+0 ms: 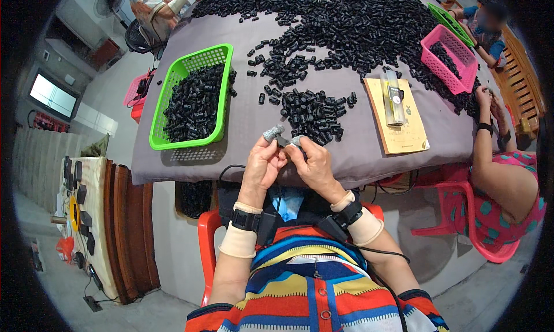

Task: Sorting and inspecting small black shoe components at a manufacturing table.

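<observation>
My left hand (261, 166) and my right hand (317, 168) meet at the near edge of the table, fingers closed in a pinch. Grey coverings wrap some of the fingertips. Between them is a small dark piece (283, 141), mostly hidden by the fingers; its exact shape cannot be made out. Just beyond my hands lies a small heap of short black cylindrical parts (314, 115). To the left stands a green plastic basket (225, 95) filled with the same kind of black parts.
A much larger spread of black parts (358, 26) covers the far table (190, 167). At right lie a yellow notepad (407, 139) and a clear tube (394, 101) on top of it. Beyond is a pink basket (461, 85); a co-worker's hands (489, 104) are near it.
</observation>
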